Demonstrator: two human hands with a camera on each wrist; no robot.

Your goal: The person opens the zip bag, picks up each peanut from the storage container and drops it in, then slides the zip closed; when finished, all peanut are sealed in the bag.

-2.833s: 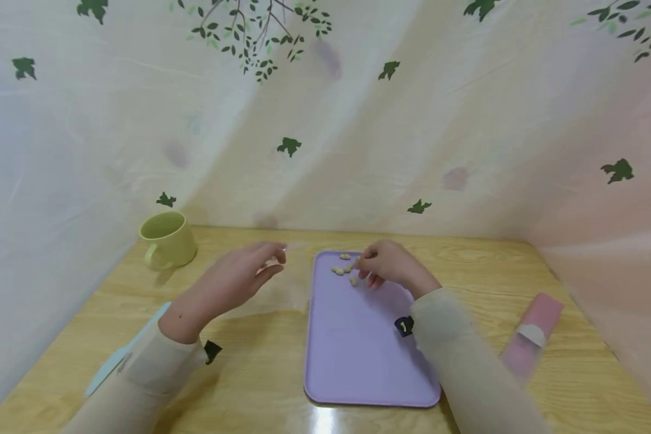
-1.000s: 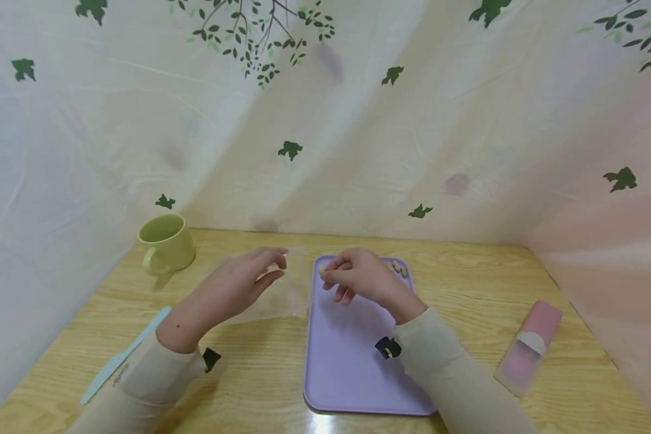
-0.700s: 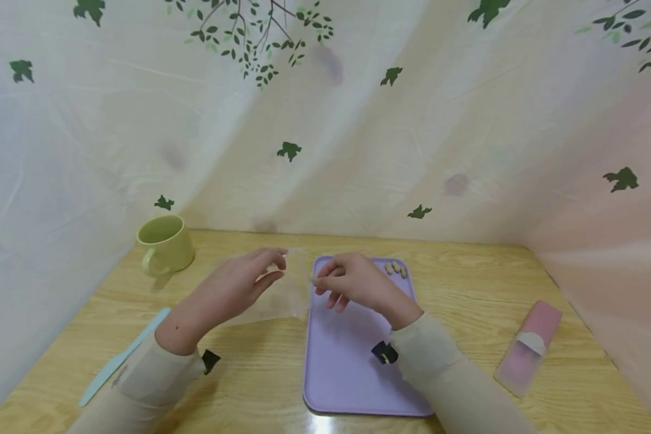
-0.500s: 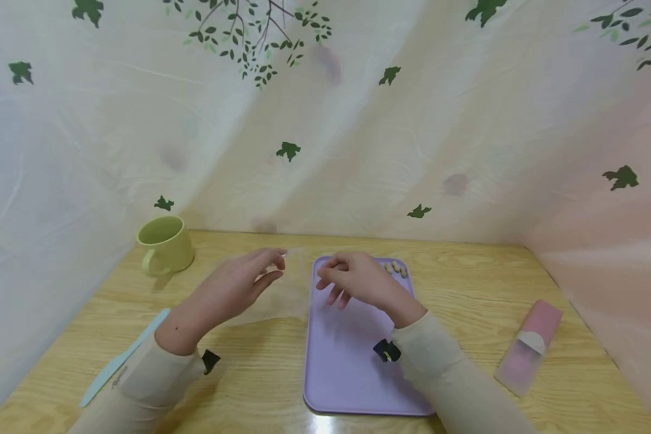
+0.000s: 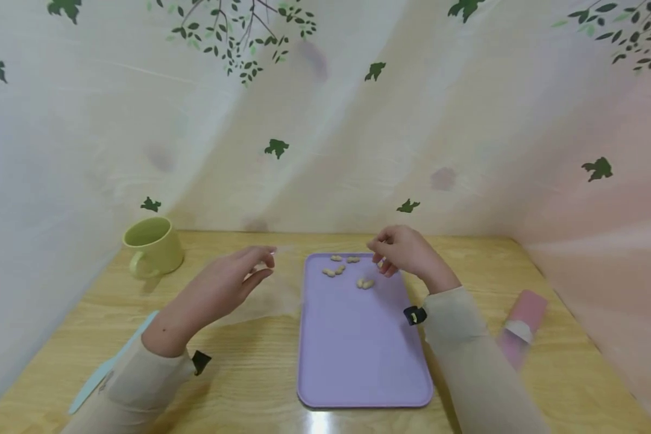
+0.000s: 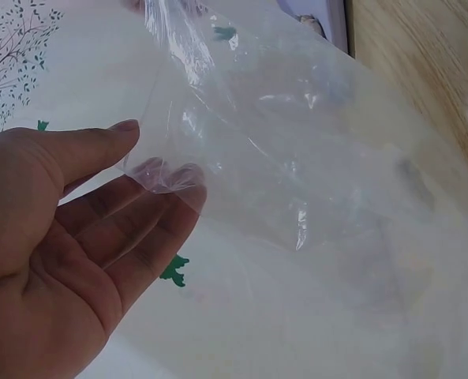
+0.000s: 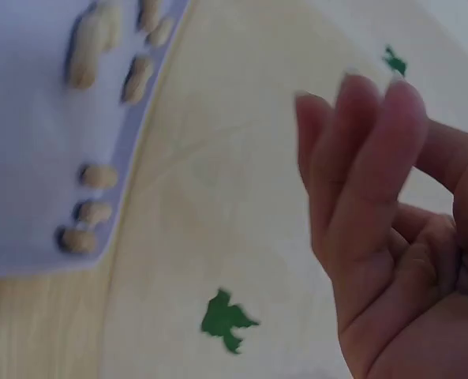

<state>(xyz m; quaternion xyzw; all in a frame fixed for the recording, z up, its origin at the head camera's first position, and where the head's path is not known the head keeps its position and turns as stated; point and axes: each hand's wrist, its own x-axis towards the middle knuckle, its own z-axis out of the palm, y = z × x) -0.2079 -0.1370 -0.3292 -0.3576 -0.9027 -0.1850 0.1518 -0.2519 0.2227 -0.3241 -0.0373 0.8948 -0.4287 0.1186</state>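
My left hand [image 5: 222, 286] holds up a clear plastic bag [image 6: 297, 181] left of the lilac tray [image 5: 358, 355]. In the left wrist view its fingertips show through the film, with the thumb at the bag's edge. My right hand [image 5: 407, 253] hovers over the tray's far right corner, fingers loosely bent. No object shows in it in the right wrist view, where the thumb is mostly hidden behind the fingers. Several peanuts [image 5: 364, 283] in their shells lie at the tray's far end; some of these peanuts [image 7: 99, 175] appear left of the hand in the right wrist view.
A yellow-green mug [image 5: 160, 250] stands at the back left of the wooden table. Beside the left forearm lies a light blue plastic knife [image 5: 105, 369]. To the right of the tray is a pink case [image 5: 526, 308] with a translucent lower part. A printed curtain hangs behind.
My right hand brought a peanut from the tray to the bag, let go of it there, then moved back right over the tray's far corner. The left hand stays in place.
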